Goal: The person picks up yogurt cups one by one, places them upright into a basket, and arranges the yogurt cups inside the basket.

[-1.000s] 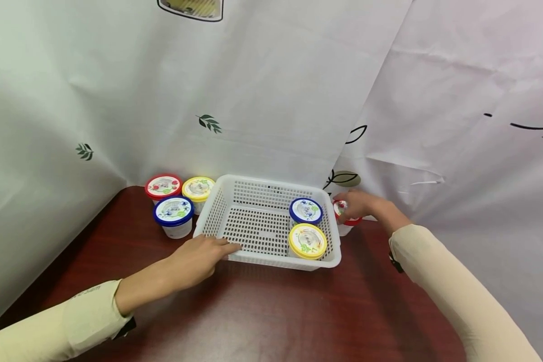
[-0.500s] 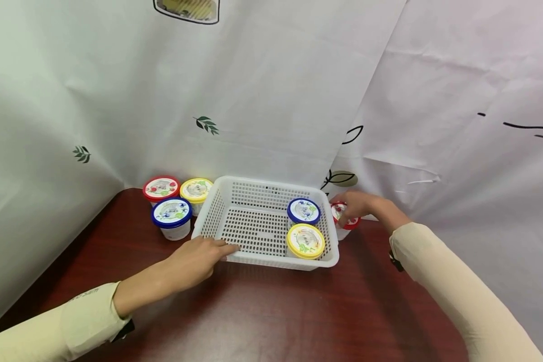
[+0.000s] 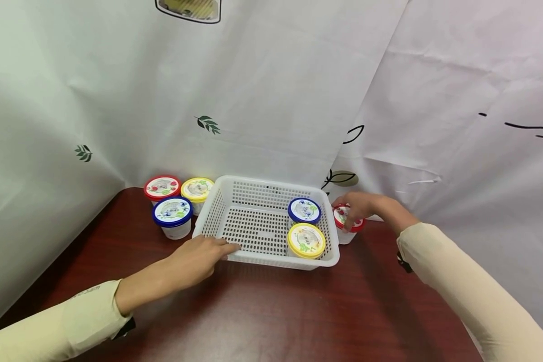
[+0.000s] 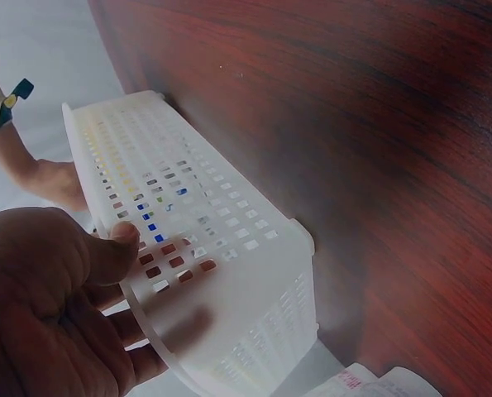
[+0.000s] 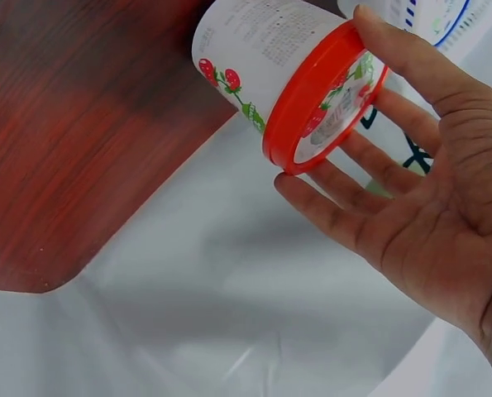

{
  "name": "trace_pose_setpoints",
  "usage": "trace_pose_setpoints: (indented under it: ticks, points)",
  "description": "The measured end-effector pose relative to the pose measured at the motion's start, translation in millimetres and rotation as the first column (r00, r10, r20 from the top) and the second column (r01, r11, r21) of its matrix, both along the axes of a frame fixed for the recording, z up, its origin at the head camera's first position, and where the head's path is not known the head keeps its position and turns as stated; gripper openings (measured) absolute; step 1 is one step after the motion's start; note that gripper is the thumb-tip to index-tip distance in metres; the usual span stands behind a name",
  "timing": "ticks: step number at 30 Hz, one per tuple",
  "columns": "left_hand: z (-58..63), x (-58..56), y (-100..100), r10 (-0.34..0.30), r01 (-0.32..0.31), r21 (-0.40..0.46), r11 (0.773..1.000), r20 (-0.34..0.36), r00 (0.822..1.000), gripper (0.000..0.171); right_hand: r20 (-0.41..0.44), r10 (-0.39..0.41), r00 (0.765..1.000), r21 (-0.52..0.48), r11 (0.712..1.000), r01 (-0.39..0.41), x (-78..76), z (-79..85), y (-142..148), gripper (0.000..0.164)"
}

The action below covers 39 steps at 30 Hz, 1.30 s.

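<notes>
A white perforated plastic basket [image 3: 253, 221] stands on the table, and my left hand [image 3: 201, 256] grips its near left rim. In the left wrist view, the thumb of the left hand [image 4: 55, 306] presses the outside of the basket [image 4: 221, 322], with fingers over the rim. Inside the basket's right end sit a blue-lidded tub [image 3: 304, 210] and a yellow-lidded tub [image 3: 306, 241]. Just right of the basket, my right hand [image 3: 359, 205] holds a red-lidded tub [image 3: 344, 234] from above. Thumb and fingers spread around its red lid [image 5: 312, 107]; strawberries decorate its side.
Left of the basket, a red-lidded tub [image 3: 163, 187], a yellow-lidded tub [image 3: 197, 189] and a blue-lidded tub [image 3: 173, 213] are grouped together. A white printed cloth [image 3: 271, 100] hangs behind the dark red wooden table [image 3: 271, 311].
My right hand and the red-lidded tub have shifted slightly right and toward me, away from the basket's side. The left hand and basket stay in place.
</notes>
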State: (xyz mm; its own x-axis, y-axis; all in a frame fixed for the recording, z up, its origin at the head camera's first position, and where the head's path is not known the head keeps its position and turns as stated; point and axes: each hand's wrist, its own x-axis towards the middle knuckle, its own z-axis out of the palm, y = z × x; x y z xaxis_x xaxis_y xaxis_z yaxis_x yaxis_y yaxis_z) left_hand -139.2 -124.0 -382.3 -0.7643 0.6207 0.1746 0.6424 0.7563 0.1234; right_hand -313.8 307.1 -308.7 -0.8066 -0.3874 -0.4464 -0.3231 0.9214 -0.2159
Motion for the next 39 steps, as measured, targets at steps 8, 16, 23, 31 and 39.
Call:
trace_pose_setpoints:
  ticks: [8,16,23,31,39]
  points:
    - [-0.4,-0.1,0,0.001,-0.001,0.004,1.0,0.006,1.0,0.045,0.02,0.004,1.0,0.041,0.999,-0.005,6.1,11.0,-5,0.087]
    - [1.0,-0.5,0,0.01,-0.01,0.01,1.0,0.034,0.999,0.047,0.027,0.015,1.0,0.071,0.997,-0.016,9.3,13.6,-7,0.087]
    - [0.9,-0.6,0,0.006,-0.007,0.013,1.0,0.031,0.999,0.047,0.037,0.012,0.999,0.07,0.997,-0.014,13.4,22.1,-4,0.091]
    - [-1.1,-0.8,-1,-0.001,0.001,0.019,1.0,0.002,1.0,0.049,0.011,0.018,1.0,0.074,0.997,-0.019,17.5,33.2,-2,0.092]
    - [-0.8,0.2,-2,-0.002,0.002,0.021,1.0,-0.002,1.0,0.049,-0.001,0.039,0.999,0.082,0.996,-0.038,24.4,49.4,-8,0.09]
